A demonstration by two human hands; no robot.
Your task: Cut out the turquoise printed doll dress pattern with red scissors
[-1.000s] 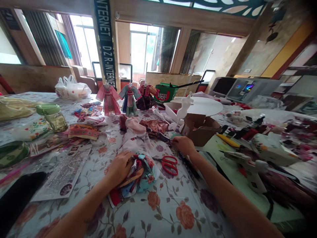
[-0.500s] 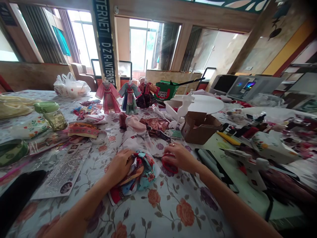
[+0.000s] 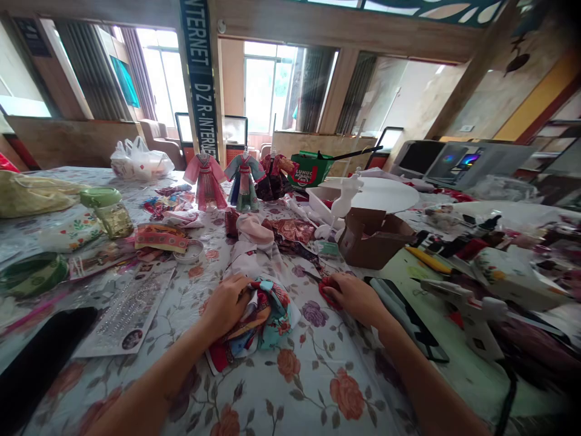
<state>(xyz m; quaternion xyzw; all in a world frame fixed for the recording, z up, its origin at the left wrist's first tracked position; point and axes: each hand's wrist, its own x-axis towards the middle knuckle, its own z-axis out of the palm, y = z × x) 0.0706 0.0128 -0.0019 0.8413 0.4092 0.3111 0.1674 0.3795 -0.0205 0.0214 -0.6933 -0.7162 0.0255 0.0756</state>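
Observation:
My left hand [image 3: 227,304] is closed on the upper left part of a bunched, colourful patterned cloth [image 3: 267,315], which lies on the flowered tablecloth. To the right, clear of the cloth, my right hand [image 3: 356,295] has its fingers closed round the red handles of scissors [image 3: 324,292]; their dark blades point up and to the left. Pale sheer fabric [image 3: 254,254] lies just beyond my left hand. Two small robes, one pink [image 3: 205,181] and one blue-green [image 3: 244,181], stand behind it.
An open cardboard box [image 3: 374,242] is beyond my right hand. On the right are a glue gun [image 3: 472,309] and a dark-edged case [image 3: 403,315]. A jar with a green lid [image 3: 111,212], a bead sheet [image 3: 129,312] and a black object [image 3: 45,357] lie on the left.
My right hand has moved to the right with the scissors, away from the cloth. My left hand keeps its hold on the cloth. The view has shifted slightly.

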